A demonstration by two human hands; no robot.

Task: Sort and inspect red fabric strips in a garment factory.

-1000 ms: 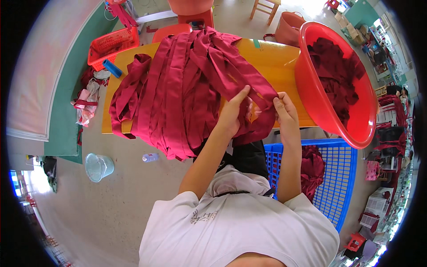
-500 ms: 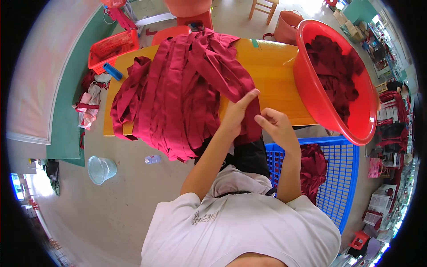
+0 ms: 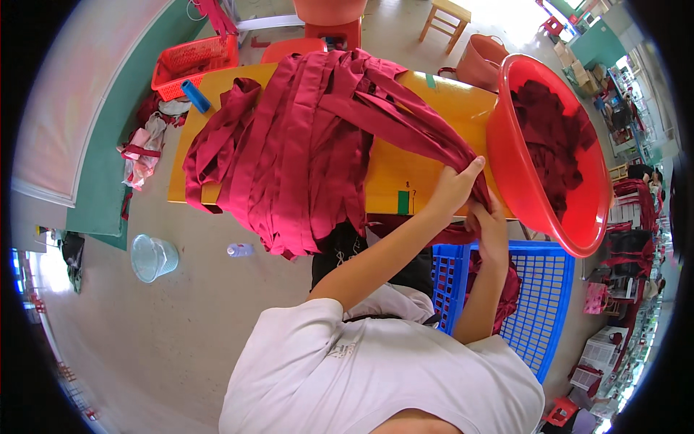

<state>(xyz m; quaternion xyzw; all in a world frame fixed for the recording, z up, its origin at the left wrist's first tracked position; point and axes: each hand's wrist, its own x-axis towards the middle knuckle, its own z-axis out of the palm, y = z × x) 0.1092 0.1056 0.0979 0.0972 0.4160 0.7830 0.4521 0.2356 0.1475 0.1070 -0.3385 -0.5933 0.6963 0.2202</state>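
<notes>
I see matt maroon cloth strips [image 3: 303, 145], a glossy red plastic basin [image 3: 520, 181], a smooth yellow tabletop [image 3: 390, 173].

Left hand [image 3: 454, 189] grips a dark red fabric strip [image 3: 412, 123] at the desk [image 3: 394, 170] edge; the strip runs off toward 10 o'clock into the pile of red strips [image 3: 289, 145] draped over the desk. Right hand [image 3: 493, 226] sits just below, closed on the same strip. Red basin [image 3: 538, 217] at 3 o'clock holds more red cloth. Blue crate [image 3: 546, 289] at 5 o'clock. Red basket [image 3: 189, 61] at 10 o'clock.
</notes>
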